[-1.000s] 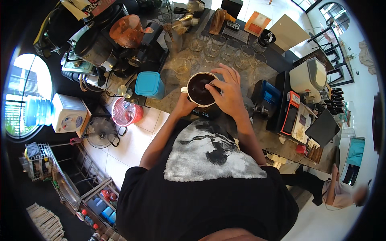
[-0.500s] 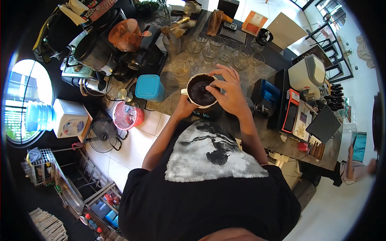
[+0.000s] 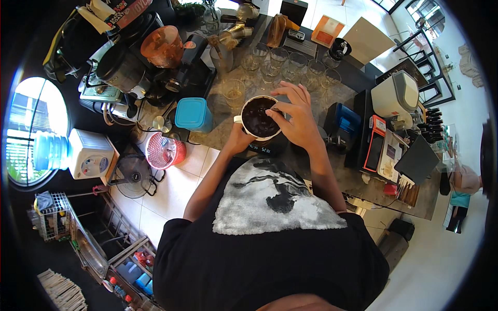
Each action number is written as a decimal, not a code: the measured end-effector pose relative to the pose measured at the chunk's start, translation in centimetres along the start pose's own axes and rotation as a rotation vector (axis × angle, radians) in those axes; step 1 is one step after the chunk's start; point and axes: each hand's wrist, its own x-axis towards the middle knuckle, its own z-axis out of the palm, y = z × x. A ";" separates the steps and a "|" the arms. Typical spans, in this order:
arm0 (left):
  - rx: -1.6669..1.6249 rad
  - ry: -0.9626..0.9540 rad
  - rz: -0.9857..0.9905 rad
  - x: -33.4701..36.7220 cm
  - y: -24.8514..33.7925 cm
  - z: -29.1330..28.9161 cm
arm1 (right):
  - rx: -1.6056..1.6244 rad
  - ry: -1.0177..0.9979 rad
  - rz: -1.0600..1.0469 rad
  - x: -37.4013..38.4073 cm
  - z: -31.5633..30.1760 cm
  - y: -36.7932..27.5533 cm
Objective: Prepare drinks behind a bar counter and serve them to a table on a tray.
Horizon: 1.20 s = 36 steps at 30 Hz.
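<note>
A white mug (image 3: 239,118) with dark, nearly black contents, perhaps coffee, stands at the counter's front edge, in front of my body. My left hand (image 3: 239,139) grips its near left side, just below the handle. Over the mug's right rim hovers my right hand (image 3: 296,116), thumb and forefinger pinched together above the dark surface. Whatever thin thing the pinch may hold is too small to make out. The other fingers of that hand are raised. Close beside the mug, on the near side, a black digital scale (image 3: 265,149) shows a lit display, partly covered by the mug.
Several clear glasses (image 3: 295,65) stand beyond the mug, with one glass (image 3: 234,92) closer. A blue lidded tub (image 3: 192,113) and a coffee grinder (image 3: 162,47) are at left. To the right are a blue-and-black device (image 3: 343,122) and an orange-framed screen (image 3: 374,150).
My right fingertips have shifted very slightly over the mug; my left hand keeps its hold. At the far right, another person has moved.
</note>
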 end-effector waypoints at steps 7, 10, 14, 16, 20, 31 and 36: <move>0.028 0.060 0.043 0.0 -0.3 0.1 | -0.034 -0.003 -0.021 0.3 0.0 0.2; -0.021 0.081 0.084 -0.1 -0.1 0.1 | 0.021 -0.043 -0.009 0.1 0.1 0.2; 0.029 0.005 -0.040 0.0 0.3 -0.2 | -0.011 -0.010 -0.018 -0.1 0.1 0.3; -0.013 0.026 -0.004 0.1 0.4 0.0 | 0.009 -0.034 -0.010 -0.2 0.2 0.5; -0.011 0.011 0.012 0.1 0.1 -0.1 | -0.028 -0.011 -0.018 -0.3 0.3 0.6; -0.008 0.006 -0.006 0.3 -0.4 -0.4 | -0.029 0.053 -0.072 -0.3 0.3 0.5; -0.044 0.071 0.067 0.3 0.8 0.5 | -0.038 0.048 -0.043 -0.6 0.7 1.0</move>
